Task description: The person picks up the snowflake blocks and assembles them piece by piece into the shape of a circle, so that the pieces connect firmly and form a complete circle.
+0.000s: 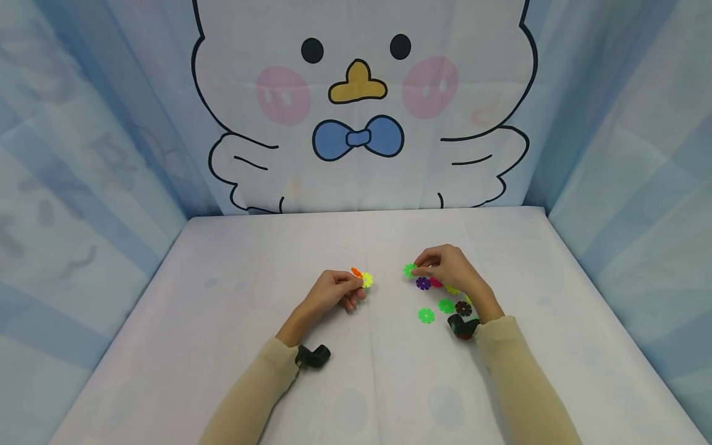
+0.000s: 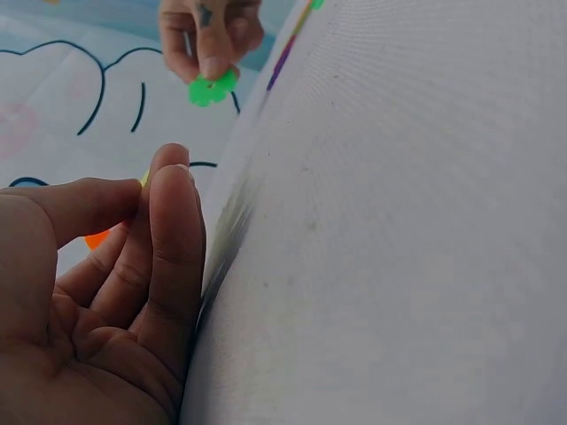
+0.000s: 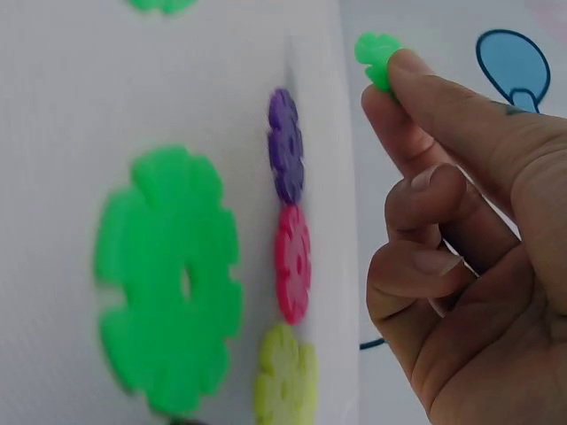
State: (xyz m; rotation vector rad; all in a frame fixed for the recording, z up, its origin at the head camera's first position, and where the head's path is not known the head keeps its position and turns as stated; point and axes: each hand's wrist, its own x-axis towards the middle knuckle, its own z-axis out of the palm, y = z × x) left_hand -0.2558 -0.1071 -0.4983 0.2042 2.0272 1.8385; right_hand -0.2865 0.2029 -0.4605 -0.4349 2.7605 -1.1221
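Between thumb and fingertips, my left hand (image 1: 337,289) pinches a yellow notched plastic disc (image 1: 367,280) that is joined to an orange disc (image 1: 356,272). In the left wrist view the fingers mostly hide both discs. My right hand (image 1: 449,267) pinches a green notched disc (image 3: 376,55) by its edge, raised above the table. Below the right hand lie a purple disc (image 3: 285,146), a pink disc (image 3: 293,266) and a yellow disc (image 3: 285,376), all in a row. A loose green disc (image 1: 426,316) lies nearer the person.
Another green disc (image 1: 447,306) and a dark brown disc (image 1: 463,308) lie by the right wrist, partly beside its black wrist camera (image 1: 463,326). A white cloth covers the table (image 1: 222,321). Behind stands a curtain (image 1: 356,179) with a cartoon figure.
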